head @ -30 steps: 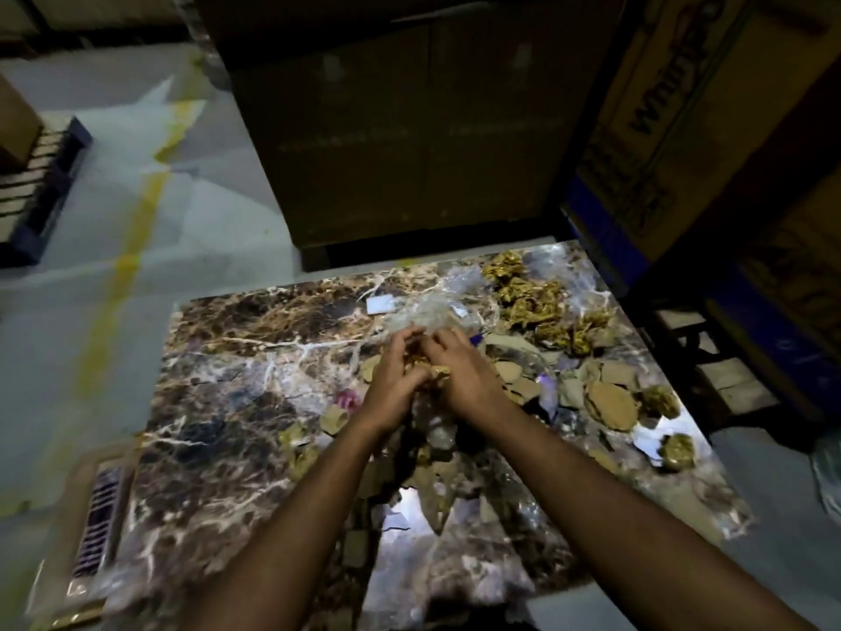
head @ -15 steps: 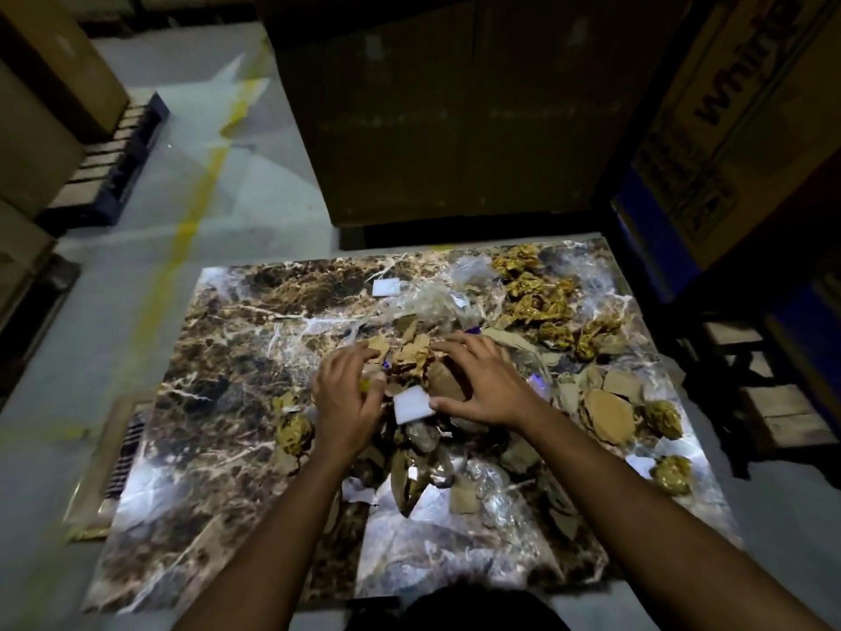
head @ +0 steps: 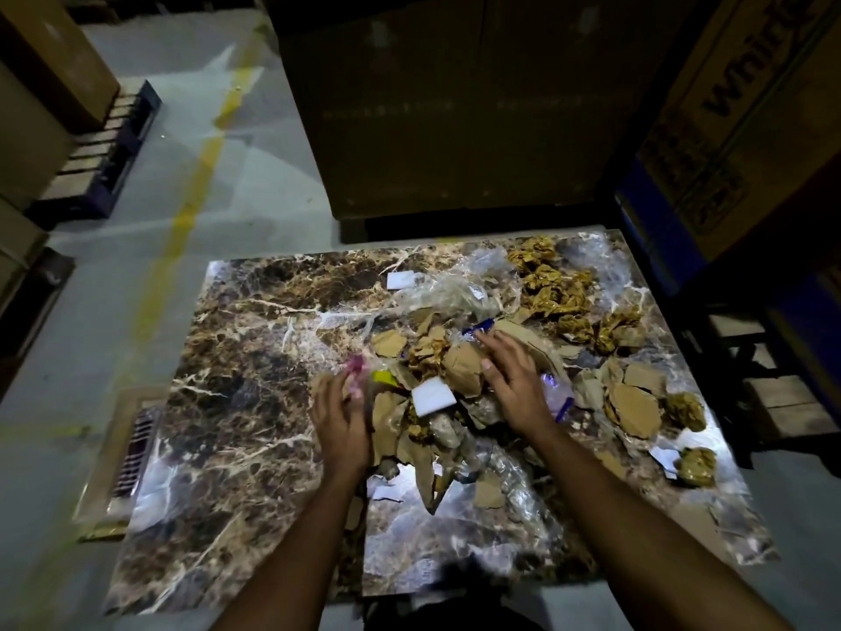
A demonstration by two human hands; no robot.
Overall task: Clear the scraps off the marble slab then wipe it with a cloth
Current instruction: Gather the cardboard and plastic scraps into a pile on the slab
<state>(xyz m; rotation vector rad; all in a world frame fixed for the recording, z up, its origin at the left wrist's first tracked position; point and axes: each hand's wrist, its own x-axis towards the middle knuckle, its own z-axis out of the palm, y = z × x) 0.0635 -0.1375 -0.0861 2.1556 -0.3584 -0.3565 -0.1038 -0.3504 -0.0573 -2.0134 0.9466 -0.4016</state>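
Head view: your left hand [head: 340, 419] and right hand [head: 514, 379], fingers spread and gripping nothing, flank the scrap pile [head: 437, 384] at the middle of the marble slab [head: 236, 403]; more scraps lie right.

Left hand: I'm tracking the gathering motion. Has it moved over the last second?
Yes. The left hand has shifted left, toward the marble slab's left edge, away from the right hand.
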